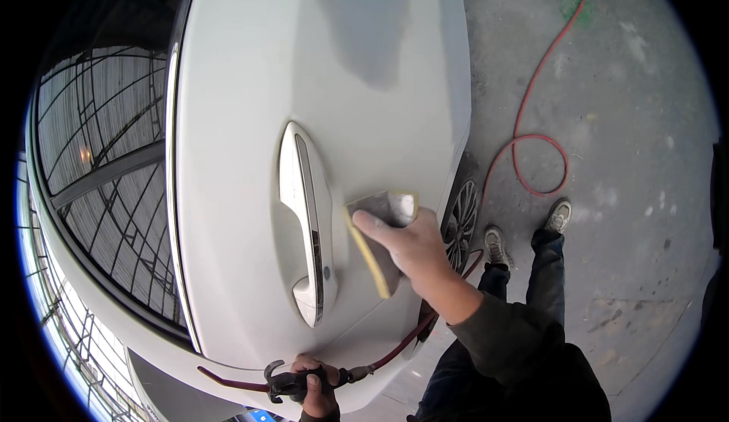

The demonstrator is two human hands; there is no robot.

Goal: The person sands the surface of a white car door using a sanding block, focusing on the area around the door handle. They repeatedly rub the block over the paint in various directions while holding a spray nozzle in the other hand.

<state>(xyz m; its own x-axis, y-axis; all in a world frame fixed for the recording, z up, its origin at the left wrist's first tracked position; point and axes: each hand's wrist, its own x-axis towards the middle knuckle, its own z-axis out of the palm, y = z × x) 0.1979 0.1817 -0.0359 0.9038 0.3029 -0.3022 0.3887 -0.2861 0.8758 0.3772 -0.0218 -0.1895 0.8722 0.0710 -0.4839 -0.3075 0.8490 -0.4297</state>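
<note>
My right hand [406,243] is closed around a bent foam sanding pad [384,271], grey with yellow edges, its thumb lying along the upper part. The pad is at the white car door [228,103], just right of the door handle [307,217]; whether it presses on the paint I cannot tell. Low in the view, my left hand [319,395] grips a black air blow gun [287,382] with a thin dark red nozzle pointing left. A red air hose [402,346] joins the gun on its right side.
Dark side windows [106,141] with chrome trim run along the left. A grey patch [368,27] marks the door's upper area. Past the door edge are a wheel [462,221] and concrete floor [623,156], where more red hose [535,80] lies looped near my shoes [558,215].
</note>
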